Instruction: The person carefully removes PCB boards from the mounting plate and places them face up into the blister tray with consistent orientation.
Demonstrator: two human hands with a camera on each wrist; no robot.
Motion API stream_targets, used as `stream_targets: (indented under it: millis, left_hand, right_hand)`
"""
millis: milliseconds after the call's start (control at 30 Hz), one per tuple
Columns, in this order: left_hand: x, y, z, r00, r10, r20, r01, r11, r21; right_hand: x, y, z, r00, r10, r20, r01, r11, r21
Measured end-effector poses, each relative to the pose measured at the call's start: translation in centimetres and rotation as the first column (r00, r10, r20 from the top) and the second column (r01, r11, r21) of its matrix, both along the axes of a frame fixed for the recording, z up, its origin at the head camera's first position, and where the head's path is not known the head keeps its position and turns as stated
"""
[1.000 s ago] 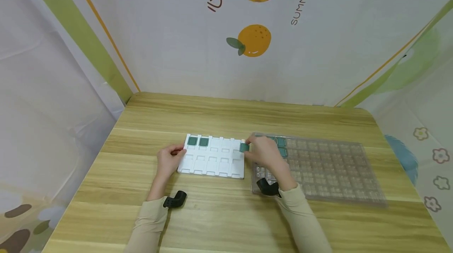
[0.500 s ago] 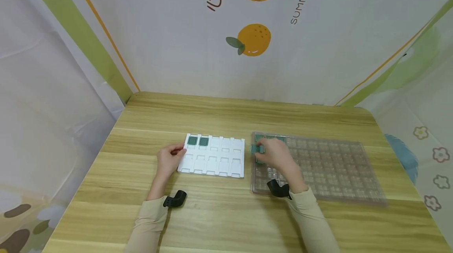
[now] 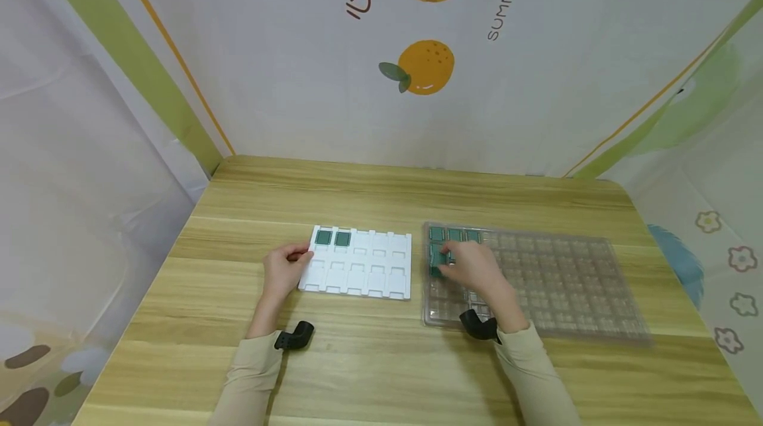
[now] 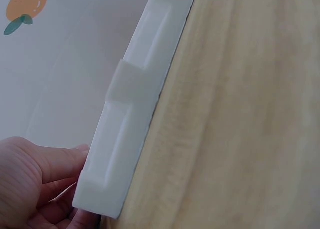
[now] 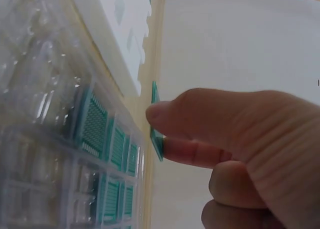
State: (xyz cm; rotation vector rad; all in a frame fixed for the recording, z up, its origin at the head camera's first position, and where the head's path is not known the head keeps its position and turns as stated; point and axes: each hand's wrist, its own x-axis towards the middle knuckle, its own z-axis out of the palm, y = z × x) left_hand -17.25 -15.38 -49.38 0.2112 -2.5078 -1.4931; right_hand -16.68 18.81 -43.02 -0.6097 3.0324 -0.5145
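My right hand [image 3: 450, 259] hovers over the left end of the clear blister tray [image 3: 554, 280] and pinches a small green circuit board [image 5: 156, 124] between thumb and forefinger. The board stands on edge just above the tray's pockets. Several more green boards [image 3: 456, 234] lie in the pockets at that end, also seen close up in the right wrist view [image 5: 95, 124]. My left hand [image 3: 300, 255] holds the left edge of the white foam tray [image 3: 369, 277], fingers against its side [image 4: 125, 139]. Two green boards [image 3: 332, 238] sit in that tray's top left pockets.
Both trays lie side by side on a wooden table [image 3: 381, 194] with a narrow gap between them. A printed cloth backdrop [image 3: 417, 68] closes off the far edge and both sides. A black wrist mount [image 3: 295, 336] sits on each forearm.
My right hand has carried the green board from the white tray's top right corner rightwards to the clear tray's left end. The left hand has stayed still.
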Motion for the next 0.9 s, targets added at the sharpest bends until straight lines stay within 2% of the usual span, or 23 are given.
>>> stream_targets:
  millis: [267, 500, 900]
  left_hand:
    - [0.0, 0.0, 0.0, 1.000, 0.003, 0.007, -0.003, 1.000, 0.008]
    - [0.0, 0.0, 0.0, 1.000, 0.000, 0.003, 0.000, 1.000, 0.001]
    - [0.0, 0.0, -0.1, 1.000, -0.003, -0.009, 0.003, 1.000, 0.000]
  right_hand:
    - [0.4, 1.2, -0.8, 0.999, -0.032, 0.001, 0.032, 0.999, 0.007]
    - [0.7, 2.4, -1.2, 0.999, -0.033, -0.011, 0.033, 0.999, 0.031]
    - [0.7, 3.2, -1.8, 0.999, -0.036, 0.020, 0.035, 0.998, 0.045]
